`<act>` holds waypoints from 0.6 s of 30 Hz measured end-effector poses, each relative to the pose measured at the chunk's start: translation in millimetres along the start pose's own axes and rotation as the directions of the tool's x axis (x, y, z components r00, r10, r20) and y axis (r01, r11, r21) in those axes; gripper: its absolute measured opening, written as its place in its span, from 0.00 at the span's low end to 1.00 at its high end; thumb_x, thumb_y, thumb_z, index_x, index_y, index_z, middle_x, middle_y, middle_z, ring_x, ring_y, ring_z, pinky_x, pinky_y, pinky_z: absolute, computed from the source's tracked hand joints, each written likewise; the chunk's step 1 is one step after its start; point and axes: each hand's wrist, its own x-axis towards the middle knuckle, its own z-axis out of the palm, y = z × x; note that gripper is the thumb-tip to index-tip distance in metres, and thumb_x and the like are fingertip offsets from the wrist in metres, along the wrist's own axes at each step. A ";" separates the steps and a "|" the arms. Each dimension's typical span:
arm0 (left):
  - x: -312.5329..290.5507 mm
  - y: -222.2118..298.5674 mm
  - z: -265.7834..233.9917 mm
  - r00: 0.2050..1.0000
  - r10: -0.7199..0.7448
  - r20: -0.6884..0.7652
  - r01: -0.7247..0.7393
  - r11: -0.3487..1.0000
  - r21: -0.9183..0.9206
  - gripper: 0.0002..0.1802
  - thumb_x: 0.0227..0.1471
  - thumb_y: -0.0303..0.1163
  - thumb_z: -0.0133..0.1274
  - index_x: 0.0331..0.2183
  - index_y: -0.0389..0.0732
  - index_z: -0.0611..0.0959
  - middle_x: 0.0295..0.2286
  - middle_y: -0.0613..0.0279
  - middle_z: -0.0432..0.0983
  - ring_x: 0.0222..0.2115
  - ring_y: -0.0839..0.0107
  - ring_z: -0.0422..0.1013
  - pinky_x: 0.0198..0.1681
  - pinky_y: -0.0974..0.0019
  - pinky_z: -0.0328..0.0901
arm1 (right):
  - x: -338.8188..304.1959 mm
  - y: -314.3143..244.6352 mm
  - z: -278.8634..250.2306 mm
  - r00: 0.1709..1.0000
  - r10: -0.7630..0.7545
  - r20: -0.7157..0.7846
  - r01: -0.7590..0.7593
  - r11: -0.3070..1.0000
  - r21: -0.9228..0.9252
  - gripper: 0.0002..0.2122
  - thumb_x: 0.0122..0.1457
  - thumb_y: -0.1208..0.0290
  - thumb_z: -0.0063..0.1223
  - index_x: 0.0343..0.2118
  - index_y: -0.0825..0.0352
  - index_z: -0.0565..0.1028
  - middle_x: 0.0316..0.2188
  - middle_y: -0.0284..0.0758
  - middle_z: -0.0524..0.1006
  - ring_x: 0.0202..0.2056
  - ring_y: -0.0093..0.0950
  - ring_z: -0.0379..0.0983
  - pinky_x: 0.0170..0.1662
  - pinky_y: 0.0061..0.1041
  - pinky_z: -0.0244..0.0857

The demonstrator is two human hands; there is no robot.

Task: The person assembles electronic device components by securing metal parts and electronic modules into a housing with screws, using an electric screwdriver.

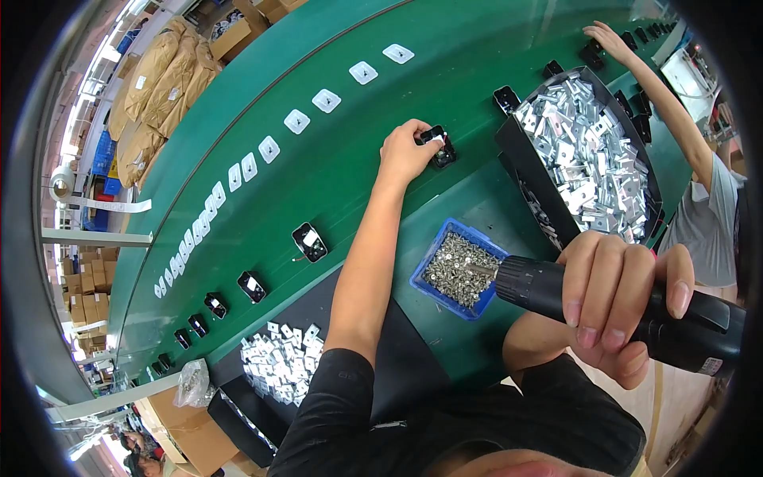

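Note:
On the green belt my left hand (406,153) grips a small black housing (442,151), fingers at its left side and thumb over its top. Some parts inside it show, but I cannot make them out. My right hand (616,298) is wrapped round a black electric screwdriver (528,284). Its bit points left, over the blue bin (420,285) full of small metal screws (457,274). Whether a screw sits on the bit is too small to tell.
A black bin (548,203) heaped with metal plates (588,159) stands right; more plates (282,362) lie on a black sheet at lower left. Black housings (310,242) and white trays (326,101) line the green belt (350,167). A co-worker's hand (608,38) reaches in at upper right.

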 end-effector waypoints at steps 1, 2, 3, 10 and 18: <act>0.3 -0.8 -1.1 1.000 -0.007 0.013 0.007 1.000 -0.021 0.18 0.37 0.40 0.60 0.33 0.42 0.81 0.30 0.55 0.76 0.34 0.61 0.73 0.39 0.59 0.66 | -0.2 0.0 0.4 1.000 -0.004 -0.009 0.004 1.000 -0.004 0.19 0.46 0.74 0.58 0.42 0.59 0.65 0.21 0.24 0.73 0.19 0.15 0.71 0.27 0.13 0.67; 0.5 -1.6 -2.2 1.000 -0.007 0.013 0.007 1.000 -0.021 0.18 0.37 0.40 0.60 0.33 0.42 0.81 0.30 0.55 0.76 0.34 0.61 0.73 0.39 0.59 0.66 | -0.4 0.1 0.8 1.000 -0.008 -0.019 0.008 1.000 -0.006 0.19 0.46 0.74 0.58 0.42 0.59 0.65 0.21 0.24 0.73 0.19 0.15 0.71 0.27 0.13 0.67; 0.9 1.6 -4.3 0.998 -0.037 0.055 0.039 0.999 -0.023 0.20 0.37 0.39 0.60 0.35 0.42 0.81 0.32 0.54 0.76 0.36 0.60 0.73 0.41 0.59 0.66 | -0.3 0.1 0.5 1.000 -0.010 -0.018 0.010 1.000 -0.007 0.19 0.46 0.74 0.58 0.42 0.59 0.65 0.21 0.24 0.73 0.19 0.15 0.71 0.27 0.13 0.67; -27.9 4.7 -13.9 0.982 0.152 0.109 -0.164 0.980 0.110 0.41 0.34 0.37 0.58 0.54 0.39 0.67 0.48 0.48 0.67 0.51 0.54 0.62 0.54 0.57 0.56 | 2.2 -0.1 -2.5 1.000 -0.005 0.007 0.005 1.000 -0.022 0.20 0.46 0.73 0.59 0.42 0.59 0.64 0.21 0.24 0.73 0.19 0.15 0.71 0.28 0.13 0.67; -40.5 19.6 -13.3 0.966 0.255 0.034 -0.252 0.911 0.327 0.46 0.30 0.38 0.67 0.52 0.36 0.66 0.47 0.46 0.68 0.50 0.50 0.64 0.52 0.56 0.60 | -1.8 1.8 8.1 1.000 -0.013 0.020 0.013 1.000 -0.005 0.20 0.47 0.73 0.59 0.42 0.59 0.64 0.21 0.24 0.73 0.19 0.15 0.70 0.27 0.12 0.66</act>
